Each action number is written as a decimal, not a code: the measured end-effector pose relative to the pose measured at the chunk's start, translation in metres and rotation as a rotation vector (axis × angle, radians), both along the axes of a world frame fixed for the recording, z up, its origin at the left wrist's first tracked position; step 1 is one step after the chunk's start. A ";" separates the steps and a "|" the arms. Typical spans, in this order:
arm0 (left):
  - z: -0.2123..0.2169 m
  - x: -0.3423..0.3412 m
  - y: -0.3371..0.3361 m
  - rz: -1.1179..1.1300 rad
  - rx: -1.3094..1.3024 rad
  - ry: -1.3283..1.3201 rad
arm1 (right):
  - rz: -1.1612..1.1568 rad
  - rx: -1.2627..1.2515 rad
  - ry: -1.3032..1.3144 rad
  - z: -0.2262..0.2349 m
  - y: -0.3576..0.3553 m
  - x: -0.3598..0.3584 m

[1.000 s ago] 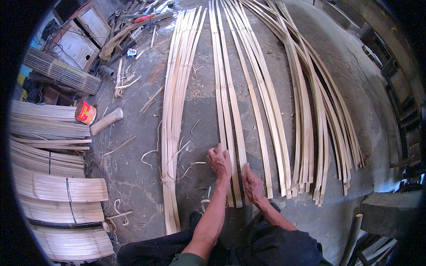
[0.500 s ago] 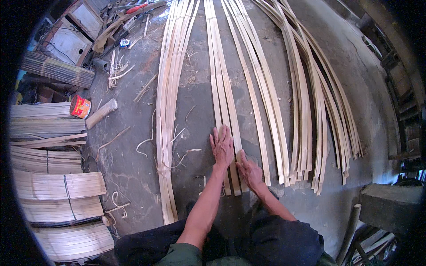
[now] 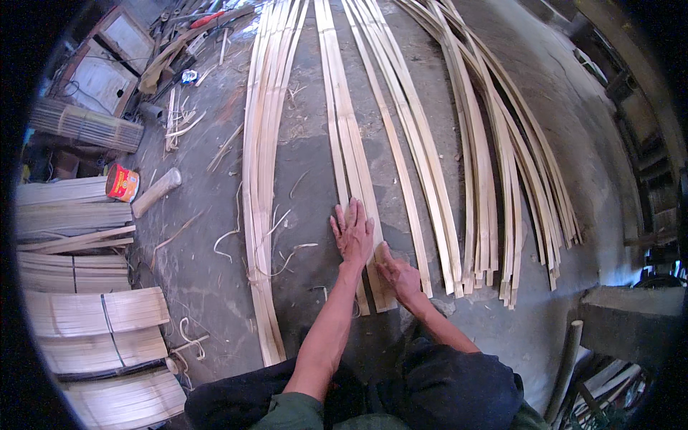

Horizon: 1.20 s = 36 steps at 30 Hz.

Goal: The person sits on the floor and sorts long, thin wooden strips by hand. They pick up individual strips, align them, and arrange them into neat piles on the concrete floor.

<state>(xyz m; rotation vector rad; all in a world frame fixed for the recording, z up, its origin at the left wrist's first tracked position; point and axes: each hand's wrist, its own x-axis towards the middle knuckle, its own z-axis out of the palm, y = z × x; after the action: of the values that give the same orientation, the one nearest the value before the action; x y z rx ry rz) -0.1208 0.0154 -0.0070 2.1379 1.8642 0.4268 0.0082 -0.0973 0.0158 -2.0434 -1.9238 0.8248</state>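
Several long, pale bamboo strips [image 3: 349, 136] lie side by side on the floor in front of me, running away from my knees. My left hand [image 3: 355, 236] rests flat across them near their close ends, fingers stretched forward. Against the right edge of the same strips is my right hand [image 3: 399, 276], its fingers curled in and pressed to the rightmost strip. The undersides of the right fingers are hidden. A narrow dark gap shows left of the wider pair, while the two right strips touch.
More long strips [image 3: 261, 165] lie to the left, and further rows [image 3: 419, 129] and crossing bundles [image 3: 487, 143] to the right. Tied stacks of short slats [image 3: 100, 312] line the left side, by a red tin [image 3: 122, 183] and a wooden cylinder [image 3: 156, 193]. Thin shavings [image 3: 287, 254] litter the concrete floor.
The strips under my hands have come closer together, the gap between the right ones closing. My right hand has shifted slightly left with the edge. The whole view has turned a little.
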 end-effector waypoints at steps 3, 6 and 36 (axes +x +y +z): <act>0.004 0.000 -0.002 -0.003 0.001 0.031 | 0.002 0.062 0.012 0.003 -0.001 0.008; 0.005 0.002 -0.003 0.012 -0.043 0.053 | -0.177 0.247 0.016 0.020 -0.006 0.034; 0.012 0.029 -0.021 -0.056 0.051 0.038 | -0.402 0.403 0.446 0.054 -0.025 0.056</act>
<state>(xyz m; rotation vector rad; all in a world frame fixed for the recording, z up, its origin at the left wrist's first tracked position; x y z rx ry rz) -0.0918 -0.0051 0.0048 2.2409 1.8266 0.4290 0.0638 -0.1219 0.0699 -1.7309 -1.2613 0.6560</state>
